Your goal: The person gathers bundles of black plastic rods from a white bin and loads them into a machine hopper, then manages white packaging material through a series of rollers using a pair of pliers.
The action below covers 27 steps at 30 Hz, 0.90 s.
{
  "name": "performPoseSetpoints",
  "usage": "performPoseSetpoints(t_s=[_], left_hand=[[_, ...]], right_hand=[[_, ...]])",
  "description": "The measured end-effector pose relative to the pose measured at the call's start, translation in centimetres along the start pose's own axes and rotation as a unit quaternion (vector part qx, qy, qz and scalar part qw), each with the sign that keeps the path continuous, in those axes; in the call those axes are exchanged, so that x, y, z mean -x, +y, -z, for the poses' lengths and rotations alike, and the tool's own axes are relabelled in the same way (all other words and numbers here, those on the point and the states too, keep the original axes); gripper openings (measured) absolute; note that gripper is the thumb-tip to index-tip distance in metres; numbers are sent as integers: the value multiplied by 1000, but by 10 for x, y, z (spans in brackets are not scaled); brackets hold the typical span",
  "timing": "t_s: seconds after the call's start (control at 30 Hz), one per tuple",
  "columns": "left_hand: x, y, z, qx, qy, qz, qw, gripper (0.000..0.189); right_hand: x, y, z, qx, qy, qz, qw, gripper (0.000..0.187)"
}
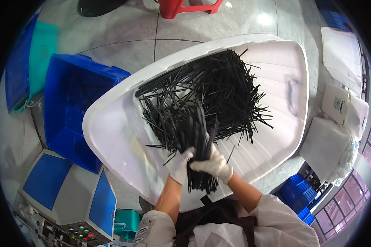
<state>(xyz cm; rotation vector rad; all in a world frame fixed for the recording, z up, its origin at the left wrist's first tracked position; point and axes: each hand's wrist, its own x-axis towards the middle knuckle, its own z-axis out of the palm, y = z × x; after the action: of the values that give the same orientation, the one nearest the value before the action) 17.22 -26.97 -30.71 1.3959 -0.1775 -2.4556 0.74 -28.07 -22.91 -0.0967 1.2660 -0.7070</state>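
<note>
Both hands wear white gloves and grip one thick bundle of thin black strips (201,154) over the near side of a large white plastic tub (278,68). My left hand (183,163) closes on the bundle's left side, while my right hand (215,163) wraps it from the right. The bundle's lower ends stick out below the hands; its upper part is blurred in front of the pile. Inside the tub lies a tangled heap of loose black strips (228,89), with more strips scattered at its edges.
Left of the tub stands a blue plastic bin (65,117), and below it a grey and blue machine (68,191) with control buttons. A red plastic stool (170,9) is at the top. White containers (337,102) and blue crates (296,191) stand to the right.
</note>
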Motion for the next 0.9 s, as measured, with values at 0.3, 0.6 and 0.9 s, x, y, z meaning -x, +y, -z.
performPoseSetpoints(t_s=[0.3,0.6,0.9], left_hand=[[-23,126,-63,-4,69,-102,992,44],[53,59,-56,118,95,30,988,36],[67,-36,11,204,114,83,969,49]], right_hand=[[-56,-86,-21,70,14,108,992,97],[30,-30,-14,317,72,197,925,114],[68,41,-25,379,70,-43,922,119]])
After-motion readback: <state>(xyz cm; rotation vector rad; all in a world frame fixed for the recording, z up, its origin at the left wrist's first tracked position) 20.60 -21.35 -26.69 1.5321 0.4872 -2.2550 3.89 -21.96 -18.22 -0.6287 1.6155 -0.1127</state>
